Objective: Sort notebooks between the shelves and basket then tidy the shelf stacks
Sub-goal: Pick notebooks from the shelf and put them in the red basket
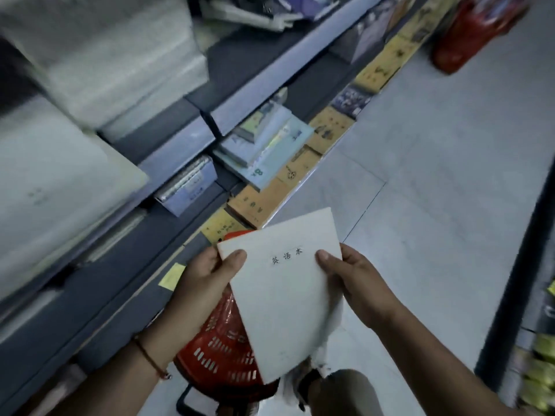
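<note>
Both hands, my left hand and right hand, grip one white notebook over the red basket. Beyond my hands, the shelf stacks look messy, though blurry, so I think lots is left.

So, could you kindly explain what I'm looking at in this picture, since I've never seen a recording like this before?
There is no machine here: a person wears a wide-angle camera on the head, so this single picture looks forward and down at their own two hands in a shop aisle. Both hands hold one white notebook with printed characters on its cover. The left hand grips its left edge, thumb on top, and the right hand grips its right edge the same way. Under the notebook, on the pale floor, stands a red basket with slotted sides. To the left run grey shelves carrying stacks of notebooks; a pale blue-green stack lies rather untidily, and a row of yellow-brown notebooks lines the bottom level. The upper left is blurred, so those stacks are hard to make out.
</note>
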`<control>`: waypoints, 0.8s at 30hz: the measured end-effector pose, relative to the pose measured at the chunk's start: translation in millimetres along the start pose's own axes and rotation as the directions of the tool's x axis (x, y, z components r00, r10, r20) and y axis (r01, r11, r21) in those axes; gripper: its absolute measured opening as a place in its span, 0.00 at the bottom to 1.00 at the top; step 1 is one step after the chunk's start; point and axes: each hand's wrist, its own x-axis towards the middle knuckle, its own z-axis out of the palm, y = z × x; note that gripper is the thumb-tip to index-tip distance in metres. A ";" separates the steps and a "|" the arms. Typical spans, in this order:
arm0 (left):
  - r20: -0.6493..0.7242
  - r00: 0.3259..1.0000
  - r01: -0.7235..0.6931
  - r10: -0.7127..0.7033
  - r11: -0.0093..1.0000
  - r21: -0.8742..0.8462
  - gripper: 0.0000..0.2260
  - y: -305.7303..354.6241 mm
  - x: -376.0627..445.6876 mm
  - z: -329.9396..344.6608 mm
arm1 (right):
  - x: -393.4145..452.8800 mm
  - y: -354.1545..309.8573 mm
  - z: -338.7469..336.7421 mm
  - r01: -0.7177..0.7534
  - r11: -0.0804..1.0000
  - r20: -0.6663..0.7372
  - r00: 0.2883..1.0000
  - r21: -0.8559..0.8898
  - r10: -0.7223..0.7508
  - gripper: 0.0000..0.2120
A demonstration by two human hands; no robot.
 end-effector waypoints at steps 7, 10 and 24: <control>0.132 0.976 0.189 -0.173 0.975 -0.119 0.15 49.0 -67.7 5.9 | -45.1 -87.9 29.4 0.010 0.991 0.068 0.997 0.133 -0.020 0.12; 0.070 0.984 0.172 -0.162 0.967 -0.187 0.20 60.9 -86.5 10.5 | -47.5 -126.4 35.7 0.026 0.995 0.153 0.987 0.092 -0.040 0.12; -0.539 0.817 -0.260 -0.205 0.703 -0.662 0.19 97.4 -202.0 -12.0 | -98.1 -176.6 121.0 0.257 0.889 0.669 0.739 -0.380 0.073 0.16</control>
